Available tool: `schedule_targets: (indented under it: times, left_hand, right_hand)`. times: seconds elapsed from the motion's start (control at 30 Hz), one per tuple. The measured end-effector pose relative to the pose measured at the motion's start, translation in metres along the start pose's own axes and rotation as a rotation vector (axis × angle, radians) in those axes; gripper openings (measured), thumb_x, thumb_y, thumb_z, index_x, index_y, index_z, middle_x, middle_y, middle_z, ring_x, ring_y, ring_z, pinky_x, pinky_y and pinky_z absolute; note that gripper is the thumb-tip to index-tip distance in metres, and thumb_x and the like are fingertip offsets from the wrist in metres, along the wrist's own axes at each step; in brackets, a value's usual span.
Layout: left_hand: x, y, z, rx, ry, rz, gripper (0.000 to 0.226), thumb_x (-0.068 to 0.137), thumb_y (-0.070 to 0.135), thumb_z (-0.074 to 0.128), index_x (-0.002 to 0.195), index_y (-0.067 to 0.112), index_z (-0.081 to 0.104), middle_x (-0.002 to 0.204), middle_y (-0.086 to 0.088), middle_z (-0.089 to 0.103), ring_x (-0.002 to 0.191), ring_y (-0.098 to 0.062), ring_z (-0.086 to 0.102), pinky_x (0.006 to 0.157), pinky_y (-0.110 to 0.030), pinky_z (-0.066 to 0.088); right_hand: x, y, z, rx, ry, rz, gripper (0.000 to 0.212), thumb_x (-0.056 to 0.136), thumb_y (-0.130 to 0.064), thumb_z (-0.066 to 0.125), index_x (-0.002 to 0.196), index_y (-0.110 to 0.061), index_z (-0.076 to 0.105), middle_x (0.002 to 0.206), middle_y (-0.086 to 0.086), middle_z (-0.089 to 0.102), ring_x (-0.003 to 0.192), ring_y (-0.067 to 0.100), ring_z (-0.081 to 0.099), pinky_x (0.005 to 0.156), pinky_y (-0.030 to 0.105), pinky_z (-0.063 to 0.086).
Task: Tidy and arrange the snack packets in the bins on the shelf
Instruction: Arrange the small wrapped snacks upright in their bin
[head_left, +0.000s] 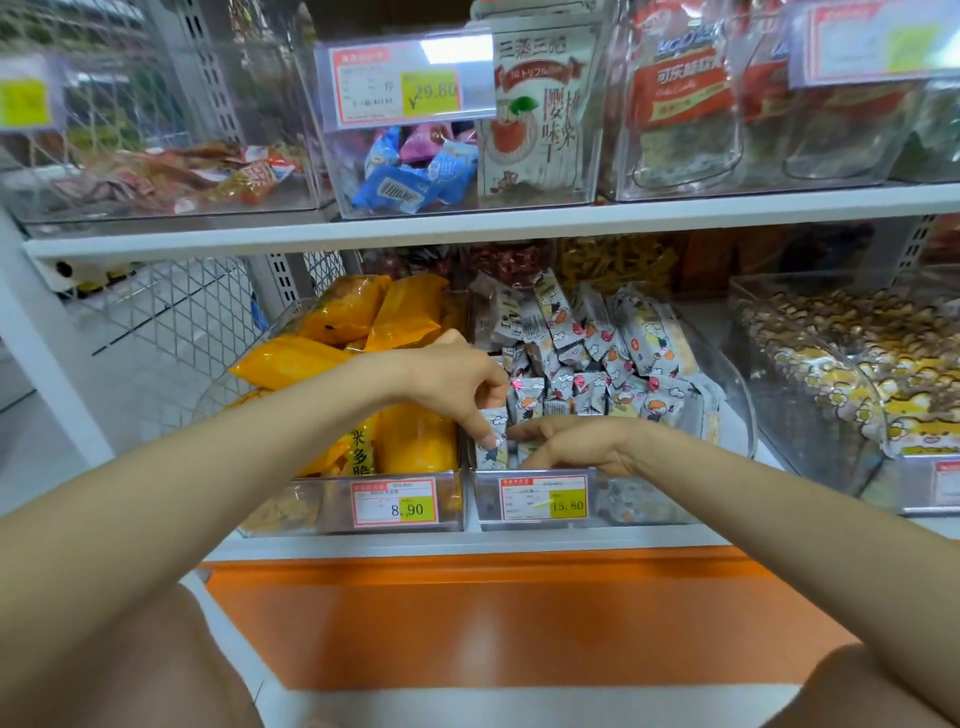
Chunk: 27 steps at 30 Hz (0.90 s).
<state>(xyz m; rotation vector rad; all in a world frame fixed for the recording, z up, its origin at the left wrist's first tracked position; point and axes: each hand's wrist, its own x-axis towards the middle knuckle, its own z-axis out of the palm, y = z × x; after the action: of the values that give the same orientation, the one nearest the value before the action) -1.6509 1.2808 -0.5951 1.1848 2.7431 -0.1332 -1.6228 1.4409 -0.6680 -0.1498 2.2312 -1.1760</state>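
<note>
Downward, left hand in pinch on grey packet

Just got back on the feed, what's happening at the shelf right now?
A person is working in the clear bin tagged 15.80 on the lower shelf. The left hand pinches one small grey packet upright at the bin's front left corner. The right hand rests with fingers stretched out on the packets beside it. The packets further back lie jumbled.
</note>
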Motion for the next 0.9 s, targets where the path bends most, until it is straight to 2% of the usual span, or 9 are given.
schedule_targets:
  times: [0.17, 0.27, 0.37, 0.43, 0.5, 0.63, 0.73, 0.83, 0.9]
  left_hand:
    - [-0.009, 0.001, 0.006, -0.001, 0.041, -0.017, 0.035, 0.071, 0.050, 0.072, 0.082, 0.026, 0.050, 0.077, 0.014, 0.050, 0.084, -0.010, 0.046, 0.087, -0.034, 0.025]
    - [-0.005, 0.013, 0.012, 0.209, 0.036, -0.005, 0.029, 0.074, 0.049, 0.069, 0.079, 0.026, 0.050, 0.081, 0.011, 0.053, 0.094, -0.013, 0.049, 0.092, -0.036, 0.024]
    - [-0.001, 0.021, 0.015, 0.282, 0.048, -0.030, 0.025, 0.076, 0.043, 0.069, 0.077, 0.025, 0.052, 0.079, 0.010, 0.052, 0.094, -0.014, 0.051, 0.090, -0.036, 0.023]
    - [-0.001, 0.021, 0.016, 0.288, 0.063, -0.047, 0.023, 0.077, 0.042, 0.069, 0.078, 0.026, 0.053, 0.080, 0.010, 0.053, 0.094, -0.014, 0.050, 0.088, -0.037, 0.023]
    - [-0.002, 0.021, 0.017, 0.287, 0.102, -0.049, 0.023, 0.076, 0.041, 0.070, 0.081, 0.025, 0.054, 0.084, 0.009, 0.051, 0.096, -0.013, 0.045, 0.086, -0.037, 0.023]
    - [-0.008, 0.016, 0.017, 0.219, 0.161, -0.062, 0.042, 0.072, 0.049, 0.070, 0.103, 0.026, 0.052, 0.098, 0.008, 0.035, 0.103, -0.012, 0.029, 0.090, -0.035, 0.022]
    - [-0.016, 0.006, 0.019, 0.026, 0.265, -0.087, 0.044, 0.072, 0.051, 0.069, 0.106, 0.028, 0.052, 0.105, 0.009, 0.042, 0.108, -0.012, 0.033, 0.091, -0.033, 0.022]
    - [-0.025, -0.003, 0.021, -0.112, 0.405, -0.077, 0.036, 0.077, 0.045, 0.068, 0.106, 0.027, 0.055, 0.105, 0.012, 0.047, 0.108, -0.010, 0.038, 0.090, -0.030, 0.022]
    - [-0.026, -0.006, 0.021, -0.169, 0.476, -0.034, 0.028, 0.081, 0.040, 0.066, 0.103, 0.025, 0.057, 0.103, 0.013, 0.051, 0.107, -0.010, 0.041, 0.089, -0.030, 0.026]
  right_hand:
    - [0.005, 0.003, -0.001, -0.036, 0.079, -0.020, 0.075, 0.082, -0.004, 0.067, 0.145, -0.006, 0.028, 0.147, 0.008, 0.037, 0.131, 0.022, 0.041, 0.111, 0.033, 0.033]
    - [0.007, 0.002, -0.002, -0.078, 0.181, -0.024, 0.061, 0.082, -0.011, 0.070, 0.137, -0.007, 0.044, 0.129, 0.008, 0.053, 0.120, 0.021, 0.050, 0.107, 0.033, 0.038]
    - [0.009, 0.002, 0.001, -0.201, 0.099, 0.058, 0.049, 0.086, -0.018, 0.066, 0.132, -0.011, 0.049, 0.126, 0.006, 0.056, 0.115, 0.021, 0.055, 0.101, 0.035, 0.045]
    - [0.010, 0.003, 0.003, -0.225, 0.071, 0.096, 0.056, 0.082, -0.026, 0.068, 0.133, -0.013, 0.049, 0.127, 0.006, 0.057, 0.119, 0.027, 0.055, 0.103, 0.042, 0.044]
    - [0.010, 0.000, 0.003, -0.263, 0.090, 0.084, 0.060, 0.083, -0.025, 0.067, 0.137, -0.012, 0.045, 0.132, 0.005, 0.052, 0.123, 0.026, 0.051, 0.102, 0.035, 0.042]
    - [0.007, -0.006, 0.004, -0.348, 0.128, 0.041, 0.055, 0.085, -0.021, 0.066, 0.135, -0.010, 0.046, 0.130, 0.007, 0.053, 0.115, 0.020, 0.052, 0.093, 0.026, 0.043]
    - [-0.001, -0.008, -0.002, -0.395, 0.145, 0.014, 0.045, 0.085, -0.023, 0.068, 0.126, -0.009, 0.055, 0.117, 0.007, 0.062, 0.102, 0.020, 0.061, 0.089, 0.030, 0.051]
    - [-0.021, -0.018, -0.021, -0.260, 0.238, -0.047, 0.021, 0.086, -0.007, 0.065, 0.107, -0.002, 0.064, 0.086, 0.014, 0.070, 0.063, 0.017, 0.067, 0.055, 0.022, 0.056]
    - [-0.037, -0.023, -0.038, -0.312, 0.462, -0.139, 0.011, 0.086, -0.002, 0.063, 0.096, -0.003, 0.066, 0.073, 0.011, 0.068, 0.053, 0.016, 0.062, 0.045, 0.015, 0.049]
